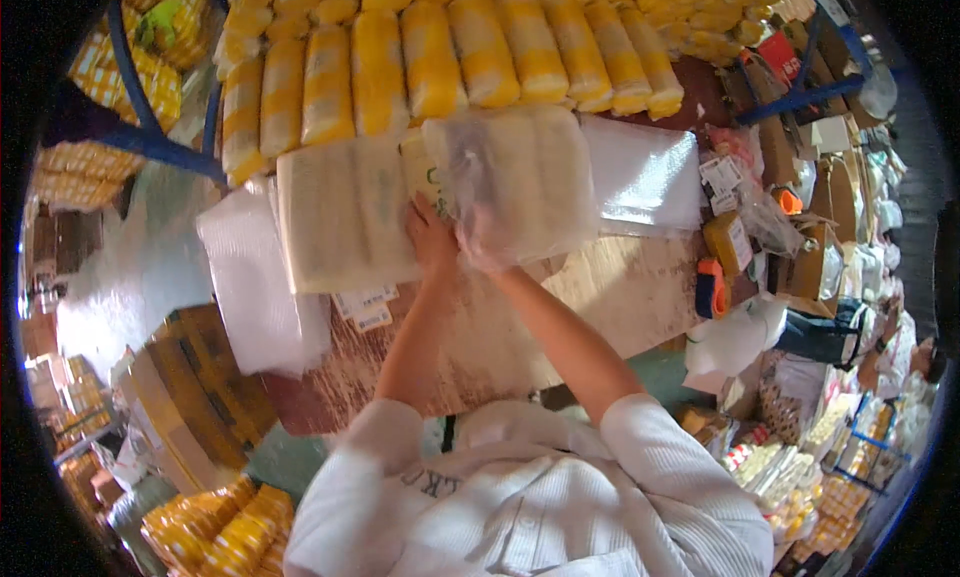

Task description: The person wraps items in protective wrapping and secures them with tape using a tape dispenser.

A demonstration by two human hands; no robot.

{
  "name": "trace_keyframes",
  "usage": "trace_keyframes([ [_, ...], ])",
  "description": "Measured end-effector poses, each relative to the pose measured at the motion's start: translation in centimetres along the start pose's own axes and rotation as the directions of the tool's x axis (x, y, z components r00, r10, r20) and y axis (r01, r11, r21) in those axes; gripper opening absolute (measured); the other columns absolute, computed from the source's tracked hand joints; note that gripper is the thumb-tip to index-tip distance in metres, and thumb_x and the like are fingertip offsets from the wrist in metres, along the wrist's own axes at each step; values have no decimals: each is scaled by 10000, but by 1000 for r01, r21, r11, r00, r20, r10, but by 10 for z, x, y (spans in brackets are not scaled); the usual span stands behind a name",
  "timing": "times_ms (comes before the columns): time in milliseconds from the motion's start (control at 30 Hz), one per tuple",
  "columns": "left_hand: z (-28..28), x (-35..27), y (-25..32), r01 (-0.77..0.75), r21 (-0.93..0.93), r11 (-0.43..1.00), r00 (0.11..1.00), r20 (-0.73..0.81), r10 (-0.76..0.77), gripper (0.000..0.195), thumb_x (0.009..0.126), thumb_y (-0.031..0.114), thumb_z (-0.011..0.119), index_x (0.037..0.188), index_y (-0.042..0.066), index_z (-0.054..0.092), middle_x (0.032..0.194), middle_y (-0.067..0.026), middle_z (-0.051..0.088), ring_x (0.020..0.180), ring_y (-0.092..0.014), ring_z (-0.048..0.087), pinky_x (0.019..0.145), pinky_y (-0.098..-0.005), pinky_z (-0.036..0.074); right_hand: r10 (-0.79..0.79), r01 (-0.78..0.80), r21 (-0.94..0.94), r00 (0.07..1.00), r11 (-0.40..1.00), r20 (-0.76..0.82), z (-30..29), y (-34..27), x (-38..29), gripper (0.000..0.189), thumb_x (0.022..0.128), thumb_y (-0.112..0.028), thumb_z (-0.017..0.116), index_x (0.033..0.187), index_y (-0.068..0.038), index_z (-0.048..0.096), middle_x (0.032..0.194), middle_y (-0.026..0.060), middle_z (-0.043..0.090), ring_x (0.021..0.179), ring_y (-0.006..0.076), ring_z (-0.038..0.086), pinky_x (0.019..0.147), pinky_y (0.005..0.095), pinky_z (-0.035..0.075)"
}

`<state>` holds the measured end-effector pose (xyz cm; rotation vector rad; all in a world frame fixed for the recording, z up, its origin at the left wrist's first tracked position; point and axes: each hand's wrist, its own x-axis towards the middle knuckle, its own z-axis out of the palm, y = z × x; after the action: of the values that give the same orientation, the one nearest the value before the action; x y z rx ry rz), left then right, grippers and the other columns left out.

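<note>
My left hand [433, 236] lies with its fingers apart on pale, translucent plastic-wrapped packs [345, 209] at the middle of the worktable. Green print shows on the wrapping just beyond its fingertips. Close beside it, my right hand [482, 239] is veiled by a clear plastic bag [536, 179], which spreads over the right part of the packs. Because of the film, the right fingers are blurred, and whether they grip the film cannot be made out. Under the near edge of the packs lie white printed labels [373, 316].
Behind the packs stands a row of yellow-and-clear wrapped bundles [480, 52]. Bubble-wrap sheets lie at left [259, 292] and right [645, 176]. An orange-and-blue tape dispenser [711, 288] stands near the worn tabletop's [622, 292] right edge. Blue metal frames [161, 143] rise on both sides. Cardboard [191, 397] leans at lower left.
</note>
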<state>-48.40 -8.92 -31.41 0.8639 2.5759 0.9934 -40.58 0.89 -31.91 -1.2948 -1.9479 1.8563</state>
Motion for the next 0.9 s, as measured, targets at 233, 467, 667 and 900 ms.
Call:
trace_keyframes([
  [233, -12, 5, -34, -55, -240, 969, 998, -51, 44, 553, 859, 322, 457, 1288, -3, 332, 1244, -200, 415, 1110, -323, 425, 957, -429, 328, -531, 237, -517, 645, 823, -550, 68, -55, -14, 557, 834, -389, 512, 1244, -38, 375, 1270, 147, 392, 1189, 246, 362, 951, 368, 347],
  [467, -62, 20, -48, 246, -635, 732, 960, 264, -94, 508, 865, 296, 465, 1263, -6, 373, 1206, -165, 446, 1006, -281, 500, 861, -397, 408, -389, 224, -380, 807, 898, -444, 118, -24, -62, 549, 821, -362, 540, 1236, -40, 380, 1268, 135, 395, 1187, 230, 360, 948, 349, 350],
  [667, -56, 12, -87, 217, -664, 715, 954, 301, -11, 485, 866, 285, 463, 1248, -7, 395, 1198, -151, 453, 982, -271, 513, 830, -385, 426, -157, 158, -15, 951, 987, -268, 123, -9, -78, 545, 811, -339, 564, 1230, -40, 385, 1266, 126, 398, 1186, 215, 358, 945, 332, 353],
  [900, -53, 3, -118, 191, -822, 537, 979, 121, -162, 441, 856, 248, 472, 1216, -4, 431, 1205, -133, 453, 992, -255, 507, 836, -379, 424, 102, -168, 546, 984, 820, 148, 127, -5, -66, 542, 799, -311, 593, 1223, -42, 390, 1264, 114, 401, 1185, 199, 356, 942, 313, 356],
])
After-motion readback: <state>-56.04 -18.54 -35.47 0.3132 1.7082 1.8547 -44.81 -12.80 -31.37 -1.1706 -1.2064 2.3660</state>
